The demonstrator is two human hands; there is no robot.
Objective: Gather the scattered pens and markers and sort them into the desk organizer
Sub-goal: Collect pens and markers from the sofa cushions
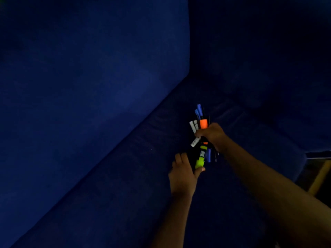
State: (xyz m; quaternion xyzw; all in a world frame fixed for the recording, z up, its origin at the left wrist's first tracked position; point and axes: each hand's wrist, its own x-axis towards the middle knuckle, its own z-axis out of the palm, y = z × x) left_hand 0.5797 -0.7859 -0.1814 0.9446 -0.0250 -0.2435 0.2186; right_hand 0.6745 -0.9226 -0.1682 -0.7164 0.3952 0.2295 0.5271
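Observation:
My right hand (213, 135) is closed around a bundle of pens and markers (201, 120) held above a dark blue sofa seat. Blue pen caps, white marker ends and an orange highlighter cap (203, 123) stick out above the fist, and dark pen tips poke out below it. My left hand (184, 174) sits just below, its thumb and fingers pinching the lower end of a yellow-green highlighter (200, 161) that reaches up into the bundle. No desk organizer is in view.
The dark blue sofa seat (125, 185) runs diagonally under my hands, with its backrest (89, 77) rising at the left. The scene is very dim. A yellow wooden leg (320, 178) and dark floor show at the right edge.

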